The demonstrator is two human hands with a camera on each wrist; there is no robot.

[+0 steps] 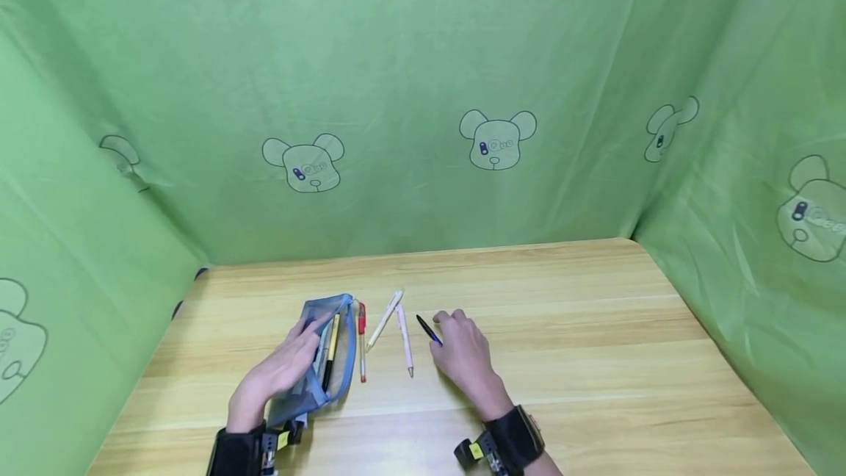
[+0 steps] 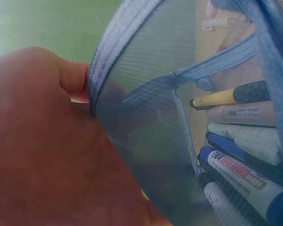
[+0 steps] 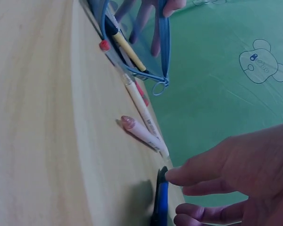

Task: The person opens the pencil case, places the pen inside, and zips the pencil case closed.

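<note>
A blue mesh pencil case (image 1: 344, 380) lies with its zipper side parted. My left hand (image 1: 284, 366) holds the edge of its mesh wall, thumb on one side and fingers on the other. Inside are several pens and markers, among them a yellow-and-black pen (image 2: 231, 96), a grey marker (image 2: 240, 113) and a whiteboard marker (image 2: 243, 176). My right hand (image 1: 465, 355) is at a blue-and-black pen (image 1: 428, 329) on the table. One fingertip is against or very near this pen, while the other fingers stand apart from it.
Between the hands lie a red-capped pen (image 1: 362, 344), a cream pen (image 1: 385, 320) and a pale pink pen (image 1: 405, 340). The wooden table (image 1: 595, 329) is enclosed by green curtains (image 1: 410, 42) at the back and sides.
</note>
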